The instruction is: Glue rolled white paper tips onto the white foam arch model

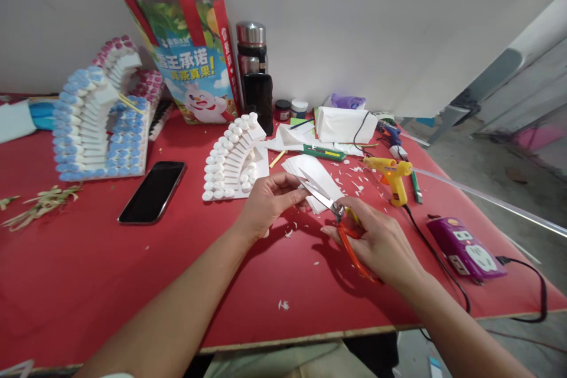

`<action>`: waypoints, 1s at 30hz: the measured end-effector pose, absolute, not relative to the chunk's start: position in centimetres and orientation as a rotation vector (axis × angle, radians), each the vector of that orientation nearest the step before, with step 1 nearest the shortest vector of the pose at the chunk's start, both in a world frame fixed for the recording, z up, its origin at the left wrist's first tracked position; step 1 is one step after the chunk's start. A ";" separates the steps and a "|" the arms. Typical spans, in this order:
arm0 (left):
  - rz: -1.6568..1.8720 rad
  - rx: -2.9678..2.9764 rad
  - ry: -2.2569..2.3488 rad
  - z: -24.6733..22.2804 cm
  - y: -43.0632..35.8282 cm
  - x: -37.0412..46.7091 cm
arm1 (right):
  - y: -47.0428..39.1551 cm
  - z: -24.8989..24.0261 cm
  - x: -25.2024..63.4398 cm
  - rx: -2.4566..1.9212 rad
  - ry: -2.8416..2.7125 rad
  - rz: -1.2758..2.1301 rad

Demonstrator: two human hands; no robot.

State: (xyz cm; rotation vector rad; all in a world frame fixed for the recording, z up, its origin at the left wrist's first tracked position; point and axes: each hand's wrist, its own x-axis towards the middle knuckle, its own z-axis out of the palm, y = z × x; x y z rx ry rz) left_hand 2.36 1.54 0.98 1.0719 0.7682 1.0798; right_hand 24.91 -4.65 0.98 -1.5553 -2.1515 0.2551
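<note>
My right hand (pixel 381 236) is wrapped round the handles of a pair of scissors (pixel 352 251) with orange and yellow grips. Their blades look parted and point left, toward the fingers of my left hand (pixel 274 198). Those fingers are pinched together beside the blade tips; whatever lies between them is too small or hidden to make out. Just behind the blades is a pile of white paper pieces (pixel 325 177), with white clippings (pixel 290 231) scattered around. Left of my left hand stands a white fan-shaped piece (pixel 230 156) edged with rows of small white rolls.
A yellow glue gun (pixel 392 174) and a purple power socket (pixel 465 248) lie at right, their cords trailing. Behind are a green cutter knife (pixel 325 153), a flask (pixel 251 41) and a printed bag (pixel 190 65). At left are a phone (pixel 153 192) and a blue-and-white fan piece (pixel 82 130).
</note>
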 end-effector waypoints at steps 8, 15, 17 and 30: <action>1.101 1.085 0.780 0.6 1.7 2.3 | -4.7 0.6 24.8 -1.497 -2.134 0.248; 1.125 0.991 0.736 0.5 1.9 2.3 | -4.8 0.3 25.2 -1.587 -1.963 0.518; 1.132 0.972 0.679 0.5 2.0 2.2 | -4.7 0.5 25.3 -1.577 -1.827 0.649; 1.141 0.814 0.576 1.1 2.2 1.6 | -1.1 1.6 24.1 -1.326 -1.886 0.753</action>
